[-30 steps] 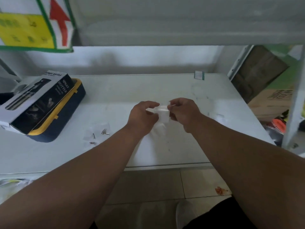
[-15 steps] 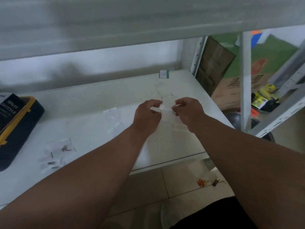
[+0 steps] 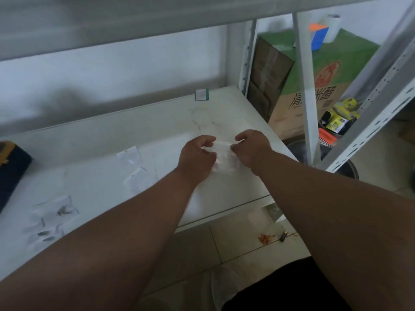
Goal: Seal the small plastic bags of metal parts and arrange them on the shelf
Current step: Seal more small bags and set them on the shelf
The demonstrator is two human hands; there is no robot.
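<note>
A small clear plastic bag (image 3: 224, 154) hangs between my two hands above the right part of the white shelf (image 3: 107, 140). My left hand (image 3: 196, 157) pinches its top left corner and my right hand (image 3: 252, 147) pinches its top right corner. The bag's contents are too blurred to make out. Two flat clear bags (image 3: 130, 154) (image 3: 137, 179) lie on the shelf left of my hands. Further left, near the front edge, several clear bags with metal parts (image 3: 54, 213) lie in a loose group.
A dark blue case with a yellow rim (image 3: 11, 169) sits at the shelf's left edge. A small green-edged label (image 3: 201, 94) stands at the back. Right of the shelf are white uprights (image 3: 305, 86), cardboard boxes (image 3: 332, 70) and a dark bin (image 3: 343, 169). Tiled floor lies below.
The view has swung right, so the blue case slid towards the left edge. My hands keep hold of the bag's top and have moved slightly apart along it.
</note>
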